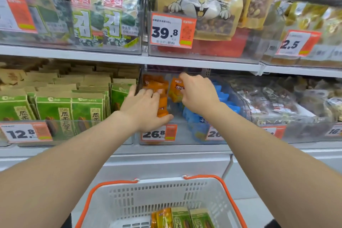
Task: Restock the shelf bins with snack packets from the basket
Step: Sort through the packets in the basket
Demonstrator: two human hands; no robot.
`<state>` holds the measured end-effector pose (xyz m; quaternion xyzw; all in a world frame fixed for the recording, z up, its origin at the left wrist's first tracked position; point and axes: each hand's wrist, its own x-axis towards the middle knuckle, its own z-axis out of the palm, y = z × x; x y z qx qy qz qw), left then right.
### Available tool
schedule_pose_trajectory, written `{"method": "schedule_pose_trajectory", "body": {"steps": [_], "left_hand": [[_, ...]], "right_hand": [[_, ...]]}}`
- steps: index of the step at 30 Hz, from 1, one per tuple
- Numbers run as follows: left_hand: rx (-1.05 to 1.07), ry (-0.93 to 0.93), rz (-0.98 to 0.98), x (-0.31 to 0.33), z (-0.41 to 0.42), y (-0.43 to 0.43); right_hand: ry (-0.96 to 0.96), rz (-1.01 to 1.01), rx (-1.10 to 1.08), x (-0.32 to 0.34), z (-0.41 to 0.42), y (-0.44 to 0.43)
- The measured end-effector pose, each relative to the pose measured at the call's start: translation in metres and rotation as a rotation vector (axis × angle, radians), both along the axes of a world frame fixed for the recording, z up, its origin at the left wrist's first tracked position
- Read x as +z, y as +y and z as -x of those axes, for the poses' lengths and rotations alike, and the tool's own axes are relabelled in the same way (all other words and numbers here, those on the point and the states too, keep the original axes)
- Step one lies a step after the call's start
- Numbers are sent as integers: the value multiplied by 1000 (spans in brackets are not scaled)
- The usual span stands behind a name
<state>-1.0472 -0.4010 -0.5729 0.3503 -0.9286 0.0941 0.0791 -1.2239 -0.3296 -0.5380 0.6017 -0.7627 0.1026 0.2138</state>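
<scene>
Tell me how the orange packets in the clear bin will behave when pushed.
Probably light and soft: the orange packets look like small crinkled pouches, and the left hand holds several. Glossy film may slip, so they could slide. They lie jumbled, so a push likely topples them inside the clear bin.

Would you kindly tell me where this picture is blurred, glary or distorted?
Head view: bright, even light; the shelf edge bows from the wide lens; glare streaks the seaweed packs; the far-right packets are smeared; the 39.8 tag reads sharp; the orange packets in the left hand and right hand look slightly soft.
</scene>
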Motion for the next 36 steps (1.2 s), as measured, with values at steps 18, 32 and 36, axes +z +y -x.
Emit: {"method": "schedule_pose_trajectory", "body": {"steps": [18, 32, 36], "left_hand": [[-19, 16, 208, -14, 7, -20], [-13, 38, 175, -14, 7, -18], [-10, 40, 176, -13, 7, -17]], "right_hand": [[49, -398, -185, -17, 6, -114], [-267, -353, -119, -19, 28, -137], [-308, -366, -73, -18, 19, -137]]}}
